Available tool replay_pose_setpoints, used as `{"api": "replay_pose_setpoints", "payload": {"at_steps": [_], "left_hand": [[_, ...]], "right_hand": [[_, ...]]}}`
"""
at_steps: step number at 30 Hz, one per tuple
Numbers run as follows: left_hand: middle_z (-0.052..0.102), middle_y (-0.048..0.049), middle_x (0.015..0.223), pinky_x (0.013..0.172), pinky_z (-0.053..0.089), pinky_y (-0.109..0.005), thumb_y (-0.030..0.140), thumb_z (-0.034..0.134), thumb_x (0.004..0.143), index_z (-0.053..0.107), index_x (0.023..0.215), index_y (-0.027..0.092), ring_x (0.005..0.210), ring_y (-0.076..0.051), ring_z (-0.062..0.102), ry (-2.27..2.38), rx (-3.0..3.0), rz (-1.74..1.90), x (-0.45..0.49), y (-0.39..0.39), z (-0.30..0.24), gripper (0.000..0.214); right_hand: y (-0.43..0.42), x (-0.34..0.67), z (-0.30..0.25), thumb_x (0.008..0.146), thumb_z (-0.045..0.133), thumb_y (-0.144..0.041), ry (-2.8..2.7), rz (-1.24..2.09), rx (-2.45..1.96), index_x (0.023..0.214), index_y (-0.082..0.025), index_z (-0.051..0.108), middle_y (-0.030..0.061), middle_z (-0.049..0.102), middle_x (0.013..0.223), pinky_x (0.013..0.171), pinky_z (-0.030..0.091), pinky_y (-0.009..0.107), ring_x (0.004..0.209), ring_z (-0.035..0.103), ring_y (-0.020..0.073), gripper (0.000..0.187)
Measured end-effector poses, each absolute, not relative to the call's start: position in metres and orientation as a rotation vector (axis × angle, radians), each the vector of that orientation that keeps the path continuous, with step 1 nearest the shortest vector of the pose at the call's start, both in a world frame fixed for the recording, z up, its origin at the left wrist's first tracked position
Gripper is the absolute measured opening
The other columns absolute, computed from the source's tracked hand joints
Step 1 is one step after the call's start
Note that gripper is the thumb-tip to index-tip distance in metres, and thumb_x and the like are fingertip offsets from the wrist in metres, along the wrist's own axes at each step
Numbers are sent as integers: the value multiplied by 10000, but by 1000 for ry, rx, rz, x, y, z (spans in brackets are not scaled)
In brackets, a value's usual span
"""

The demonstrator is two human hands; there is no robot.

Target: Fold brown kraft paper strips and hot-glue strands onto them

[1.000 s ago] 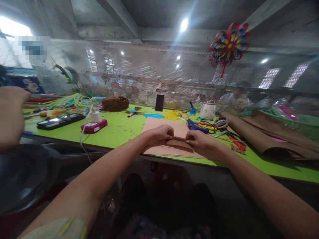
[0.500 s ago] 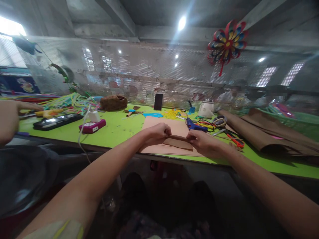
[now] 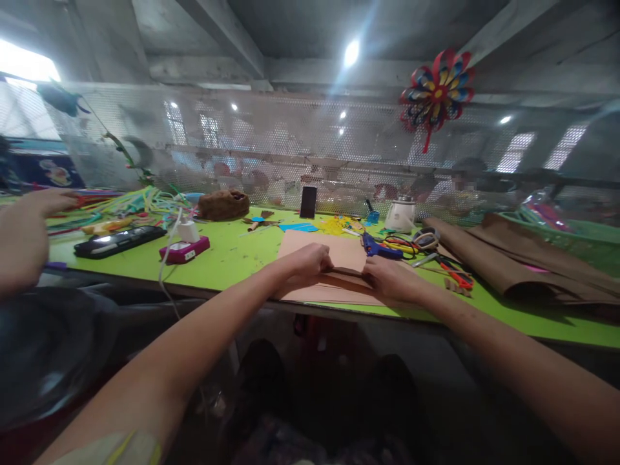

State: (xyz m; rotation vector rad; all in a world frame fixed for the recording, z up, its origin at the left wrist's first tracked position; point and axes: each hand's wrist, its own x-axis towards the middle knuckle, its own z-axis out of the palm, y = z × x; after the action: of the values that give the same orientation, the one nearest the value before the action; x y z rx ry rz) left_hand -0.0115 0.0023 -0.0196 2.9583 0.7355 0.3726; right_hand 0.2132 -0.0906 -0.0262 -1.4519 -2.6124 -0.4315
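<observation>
A stack of brown paper sheets (image 3: 329, 248) lies on the green table (image 3: 232, 255) in front of me. My left hand (image 3: 310, 261) is closed in a fist-like pinch on the near fold of the top brown sheet. My right hand (image 3: 387, 278) pinches the same fold from the right side and presses it down against the stack. Both hands rest low on the paper, close together.
Another person's hand (image 3: 29, 219) reaches over coloured strips at far left. A black phone (image 3: 119, 240), a pink power bank with a white charger (image 3: 184, 248), a blue glue gun (image 3: 380, 247), scissors (image 3: 453, 274), rolled brown paper (image 3: 508, 265) and a white jar (image 3: 401, 216) lie around.
My hands have lowered the folded brown strip from slightly raised to flat against the stack. The other person's hand at left has opened and stretched out over the strips.
</observation>
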Motion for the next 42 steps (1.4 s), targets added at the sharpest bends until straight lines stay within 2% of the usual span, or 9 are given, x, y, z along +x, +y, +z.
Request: {"api": "replay_pose_setpoints", "payload": {"at_steps": [7,11,14,22,29,33,36,38,42], "left_hand": [[620,-29,744,595,360,-208,134,514,639,714,760,156,642,-120,499,818,2763,369,-11,3,-16,234],[592,-14,593,539,334,-218,285,448,770,694,711,118,541,-107,452,858,2587,330,7,8,-1,303],[598,-14,617,550,328,-219,351,447,806,696,757,110,544,-99,437,864,2567,266,21,3,11,350],[630,-6,827,673,365,-234,414,540,762,679,953,181,734,-130,495,663,2281,69,16,-1,8,331],[564,14,683,579,314,-219,429,617,715,679,967,155,616,-98,422,643,2072,135,7,3,-6,377],[590,10,703,600,324,-214,462,597,731,686,943,153,632,-100,437,624,2152,237,5,0,-8,385],[647,-19,864,689,361,-215,455,554,775,678,983,164,750,-126,505,552,2244,261,4,-1,-3,378],[659,-33,918,716,374,-215,434,533,797,669,1006,163,783,-132,527,528,2306,266,5,-1,0,369],[663,-41,839,668,391,-214,420,526,803,669,972,133,705,-120,531,571,2410,298,6,1,-1,362]], "right_hand": [[-107,204,-24,834,462,-155,-2559,-609,-1450,795,-129,589,92,576,799,603,307,266,715,490,173,135],[-107,202,-25,826,461,-153,-2508,-629,-1439,811,-133,568,81,552,791,563,297,267,652,471,158,110],[-105,201,-30,835,442,-146,-2468,-697,-1374,794,-138,550,72,536,778,572,308,270,643,460,157,116],[-102,212,-51,829,419,-80,-2326,-697,-1250,780,-154,520,55,500,770,642,355,286,670,447,164,135],[-104,211,-51,842,401,-77,-2275,-571,-1204,804,-155,540,80,528,821,682,398,297,728,485,177,164],[-100,208,-43,833,474,-176,-2216,-411,-1097,879,-150,583,114,550,923,726,427,311,836,511,202,121],[-87,209,-31,805,551,-302,-2149,-188,-1143,999,-142,598,126,577,997,748,437,315,913,524,220,256],[-76,210,-22,826,508,-389,-2194,59,-1254,950,-144,633,94,626,894,662,436,286,787,555,194,302],[-57,211,-13,825,458,-483,-2349,520,-1349,763,-142,682,17,626,639,542,378,238,588,519,137,413]]}}
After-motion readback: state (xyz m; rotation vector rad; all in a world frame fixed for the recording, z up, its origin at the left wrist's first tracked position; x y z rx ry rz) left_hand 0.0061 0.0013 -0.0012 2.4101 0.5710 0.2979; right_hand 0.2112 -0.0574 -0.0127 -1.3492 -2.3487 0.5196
